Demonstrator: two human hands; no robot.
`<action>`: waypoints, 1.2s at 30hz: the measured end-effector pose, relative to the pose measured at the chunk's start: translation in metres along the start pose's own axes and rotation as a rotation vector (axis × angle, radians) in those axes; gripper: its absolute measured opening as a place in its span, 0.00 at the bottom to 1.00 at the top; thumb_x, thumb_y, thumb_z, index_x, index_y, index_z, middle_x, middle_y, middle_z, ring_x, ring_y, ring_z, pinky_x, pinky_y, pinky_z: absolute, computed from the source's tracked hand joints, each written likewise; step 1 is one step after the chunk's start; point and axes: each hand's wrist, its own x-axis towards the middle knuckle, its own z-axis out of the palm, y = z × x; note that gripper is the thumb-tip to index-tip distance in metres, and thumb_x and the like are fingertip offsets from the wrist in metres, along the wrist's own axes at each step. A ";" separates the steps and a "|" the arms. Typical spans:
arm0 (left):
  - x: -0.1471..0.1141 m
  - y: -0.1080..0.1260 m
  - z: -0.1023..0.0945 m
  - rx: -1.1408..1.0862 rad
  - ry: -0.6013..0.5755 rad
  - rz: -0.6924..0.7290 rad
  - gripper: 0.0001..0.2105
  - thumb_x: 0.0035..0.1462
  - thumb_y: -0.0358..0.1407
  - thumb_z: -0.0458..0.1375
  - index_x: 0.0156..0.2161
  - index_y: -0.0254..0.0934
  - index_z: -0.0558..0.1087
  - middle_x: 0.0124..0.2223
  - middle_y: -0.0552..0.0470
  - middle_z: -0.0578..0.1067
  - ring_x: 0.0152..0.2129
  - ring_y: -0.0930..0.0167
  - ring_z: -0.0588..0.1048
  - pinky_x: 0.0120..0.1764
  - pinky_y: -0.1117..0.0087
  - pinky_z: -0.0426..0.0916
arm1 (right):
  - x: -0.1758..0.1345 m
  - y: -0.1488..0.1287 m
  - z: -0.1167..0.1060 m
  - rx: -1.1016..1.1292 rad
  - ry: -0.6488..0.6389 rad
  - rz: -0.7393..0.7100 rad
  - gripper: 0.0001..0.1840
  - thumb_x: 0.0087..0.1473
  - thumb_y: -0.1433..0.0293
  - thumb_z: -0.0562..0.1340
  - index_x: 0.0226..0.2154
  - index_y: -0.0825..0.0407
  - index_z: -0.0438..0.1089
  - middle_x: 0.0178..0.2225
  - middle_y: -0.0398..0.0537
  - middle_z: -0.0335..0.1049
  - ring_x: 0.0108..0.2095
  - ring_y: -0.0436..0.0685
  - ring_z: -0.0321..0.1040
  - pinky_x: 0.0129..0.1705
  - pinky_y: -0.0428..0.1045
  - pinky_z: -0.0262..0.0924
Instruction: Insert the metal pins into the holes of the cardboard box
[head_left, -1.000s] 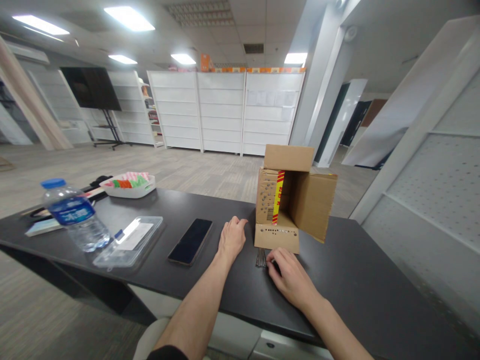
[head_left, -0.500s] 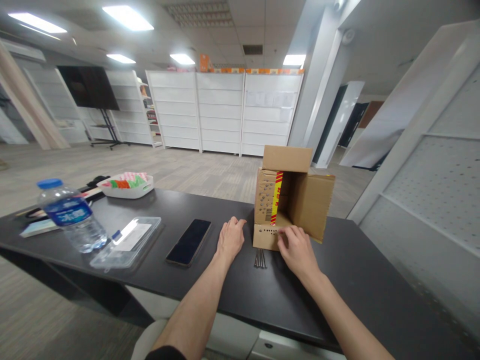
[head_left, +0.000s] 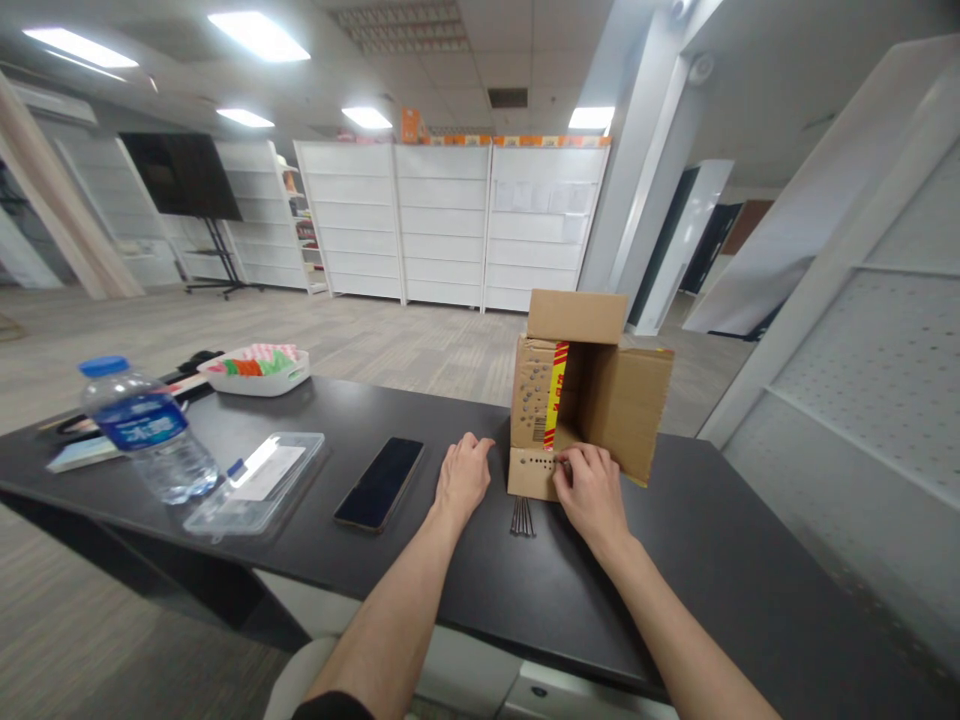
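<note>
We have an open cardboard box [head_left: 534, 400] on the dark bench [head_left: 472, 570]. Its mouth faces us, and a yellow and red strip of tape [head_left: 555, 395] runs down its front. One flap stands up at the top of the box, one swings out on its right side, and the front flap [head_left: 531, 482] has a row of small round holes. Deep inside the box it is dark.

Left of the box, we see a white basket [head_left: 276, 382] with pink, green and orange things [head_left: 261, 364] in it. Also left of the box are a clear flat case [head_left: 296, 475] with white paper [head_left: 268, 474] showing through, a clear bottle [head_left: 150, 430] with a blue cap, and a phone [head_left: 380, 483].

Our right hand [head_left: 564, 472] is at the front flap of the box. Its fingers are bent, with the thumb and first finger close together, but we cannot tell if they pinch something. Our left hand [head_left: 463, 478] rests just left of the box, loosely curled with its thumb poking out; we cannot see under it. Some thin nails [head_left: 523, 517] lie side by side just in front of the box.
</note>
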 end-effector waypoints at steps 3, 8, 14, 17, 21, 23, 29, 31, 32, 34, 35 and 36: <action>0.000 0.000 0.000 -0.001 0.009 0.009 0.20 0.64 0.27 0.45 0.55 0.44 0.71 0.44 0.48 0.71 0.40 0.69 0.73 0.48 0.67 0.65 | 0.000 -0.001 0.000 -0.021 0.015 -0.002 0.05 0.58 0.72 0.55 0.35 0.50 0.67 0.40 0.55 0.70 0.42 0.64 0.61 0.42 0.56 0.55; 0.000 0.000 0.000 0.010 0.014 0.012 0.20 0.64 0.27 0.45 0.55 0.44 0.71 0.44 0.48 0.70 0.40 0.69 0.73 0.47 0.67 0.65 | 0.000 0.000 0.004 -0.028 0.011 0.024 0.05 0.59 0.72 0.55 0.35 0.51 0.66 0.40 0.54 0.70 0.43 0.64 0.61 0.42 0.55 0.54; 0.000 -0.002 0.003 0.006 0.022 0.009 0.20 0.64 0.27 0.45 0.55 0.44 0.71 0.44 0.48 0.71 0.39 0.70 0.73 0.47 0.68 0.65 | -0.001 0.002 0.011 -0.027 0.004 0.033 0.06 0.60 0.72 0.54 0.35 0.52 0.66 0.39 0.55 0.70 0.43 0.64 0.61 0.43 0.55 0.53; 0.000 -0.002 0.003 0.005 0.020 0.008 0.19 0.65 0.27 0.45 0.55 0.44 0.71 0.44 0.48 0.71 0.40 0.70 0.73 0.48 0.68 0.65 | -0.001 0.002 0.012 -0.038 0.005 0.036 0.06 0.61 0.73 0.54 0.35 0.52 0.66 0.39 0.56 0.71 0.43 0.64 0.62 0.43 0.55 0.53; 0.000 -0.002 0.002 0.012 0.025 0.012 0.19 0.65 0.27 0.45 0.55 0.44 0.71 0.44 0.48 0.71 0.40 0.69 0.73 0.47 0.68 0.65 | -0.002 0.002 0.012 -0.052 0.003 0.039 0.07 0.62 0.73 0.53 0.36 0.53 0.67 0.41 0.56 0.71 0.44 0.64 0.62 0.44 0.55 0.52; 0.000 -0.002 0.002 0.018 0.026 0.014 0.19 0.65 0.28 0.45 0.55 0.44 0.71 0.44 0.48 0.71 0.39 0.69 0.73 0.46 0.68 0.65 | -0.002 0.002 0.013 -0.070 0.001 0.039 0.08 0.62 0.73 0.53 0.36 0.53 0.67 0.42 0.56 0.72 0.44 0.63 0.62 0.44 0.55 0.52; 0.000 -0.003 0.004 0.019 0.027 0.019 0.19 0.65 0.28 0.45 0.55 0.44 0.71 0.44 0.48 0.71 0.39 0.69 0.73 0.46 0.68 0.65 | -0.002 0.001 0.014 -0.109 -0.005 0.044 0.09 0.62 0.73 0.52 0.36 0.53 0.67 0.42 0.56 0.72 0.44 0.63 0.62 0.44 0.55 0.51; 0.000 -0.003 0.005 0.017 0.024 0.016 0.19 0.65 0.28 0.45 0.55 0.44 0.70 0.44 0.48 0.71 0.40 0.69 0.73 0.46 0.68 0.65 | -0.002 0.001 0.014 -0.106 0.003 0.039 0.09 0.62 0.73 0.52 0.36 0.52 0.67 0.42 0.57 0.72 0.43 0.63 0.62 0.44 0.55 0.51; 0.000 -0.003 0.005 0.016 0.025 0.015 0.19 0.65 0.28 0.45 0.55 0.44 0.70 0.44 0.48 0.71 0.39 0.69 0.73 0.46 0.68 0.65 | -0.002 0.001 0.013 -0.102 0.008 0.039 0.09 0.62 0.73 0.52 0.36 0.52 0.67 0.42 0.57 0.72 0.43 0.63 0.62 0.44 0.55 0.51; 0.000 -0.003 0.006 0.014 0.034 0.015 0.19 0.65 0.28 0.45 0.55 0.44 0.71 0.44 0.48 0.71 0.39 0.69 0.73 0.46 0.68 0.65 | -0.003 0.000 0.013 -0.098 0.018 0.043 0.09 0.62 0.73 0.52 0.36 0.52 0.67 0.43 0.57 0.73 0.43 0.63 0.62 0.44 0.55 0.51; 0.000 -0.003 0.006 0.013 0.039 0.015 0.19 0.65 0.28 0.45 0.55 0.44 0.71 0.44 0.48 0.71 0.38 0.69 0.72 0.45 0.68 0.65 | -0.003 -0.001 0.013 -0.096 0.022 0.045 0.09 0.62 0.73 0.52 0.36 0.52 0.67 0.43 0.57 0.73 0.43 0.63 0.62 0.44 0.55 0.51; 0.000 -0.003 0.006 0.013 0.044 0.016 0.19 0.65 0.28 0.45 0.55 0.44 0.71 0.44 0.48 0.71 0.38 0.69 0.72 0.45 0.68 0.65 | -0.003 -0.001 0.012 -0.093 0.026 0.045 0.09 0.62 0.73 0.52 0.36 0.52 0.66 0.43 0.57 0.73 0.43 0.63 0.63 0.44 0.55 0.51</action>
